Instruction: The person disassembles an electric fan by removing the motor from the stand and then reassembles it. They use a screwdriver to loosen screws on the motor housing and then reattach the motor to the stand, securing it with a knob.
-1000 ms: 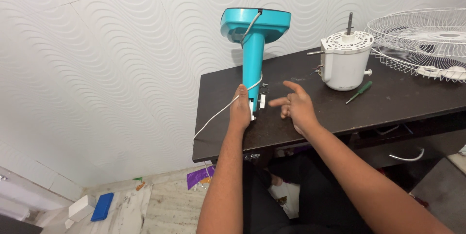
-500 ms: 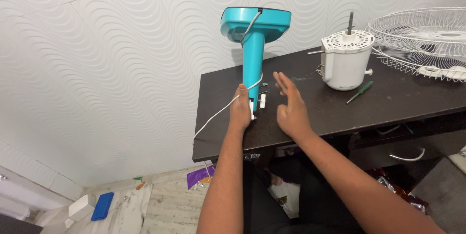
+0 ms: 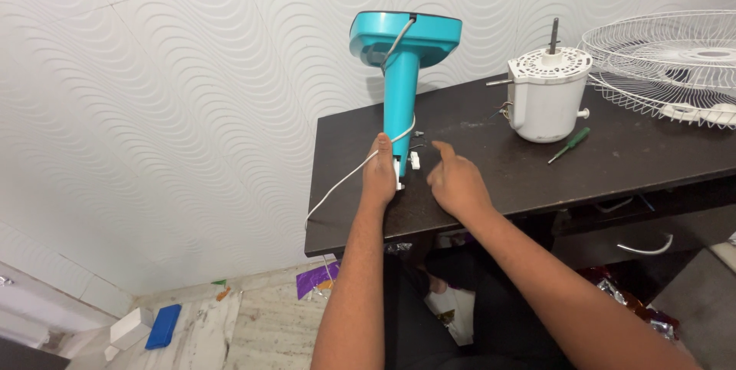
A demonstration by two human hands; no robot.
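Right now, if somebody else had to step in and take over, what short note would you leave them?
Left hand: gripped around the lower end of the teal fan stand, which stands upside down on the dark table, base on top.
Right hand: open, holding nothing, on the table beside the stand, forefinger pointing toward the small white connector at its foot.
White cord: runs down the stand and off the table's left edge.
Apart on the table: white fan motor, green screwdriver, wire fan guard.
Done: fan is in separate pieces. Left: nothing rejoined yet.
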